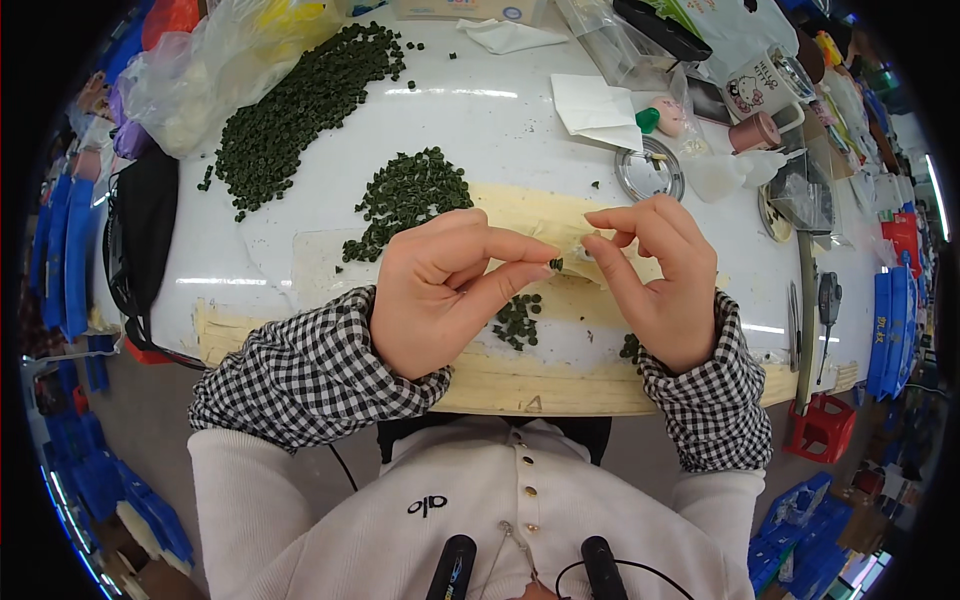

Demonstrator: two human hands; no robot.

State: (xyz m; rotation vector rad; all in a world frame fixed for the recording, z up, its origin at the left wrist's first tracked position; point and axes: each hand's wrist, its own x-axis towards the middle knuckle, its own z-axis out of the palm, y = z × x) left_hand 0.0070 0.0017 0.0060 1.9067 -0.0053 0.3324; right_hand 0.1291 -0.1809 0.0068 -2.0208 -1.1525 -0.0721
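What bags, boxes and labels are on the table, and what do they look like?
Clear plastic bag: far left corner, crumpled, yellow and white inside.
Flat box: far edge, pale with blue print.
White mug: far right, cartoon picture.
White pouch: far right, green print.
Clear bag: behind the white paper, long, see-through.

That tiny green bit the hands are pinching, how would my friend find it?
Start at the white table, then come toward its near edge where the left hand and right hand meet. Between their fingertips sits one small dark green piece. It alone is held up in the air; the other green pieces lie in heaps.
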